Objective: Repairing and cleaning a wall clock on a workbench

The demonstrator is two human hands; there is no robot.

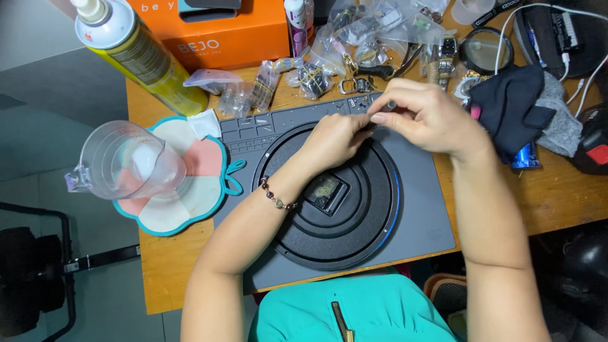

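Note:
A round black wall clock lies face down on a grey work mat, its small square movement showing near the middle. My left hand rests on the clock's upper rim with fingers curled. My right hand is just above it, pinching a small silvery piece between thumb and fingertips. The two hands touch at the fingertips over the mat's top edge. What the left fingers hold, if anything, is hidden.
A clear plastic jug stands on a flower-shaped mat at left, beside a yellow spray can. An orange box, several small plastic bags, watch parts, a magnifier and dark cloths crowd the table's far side.

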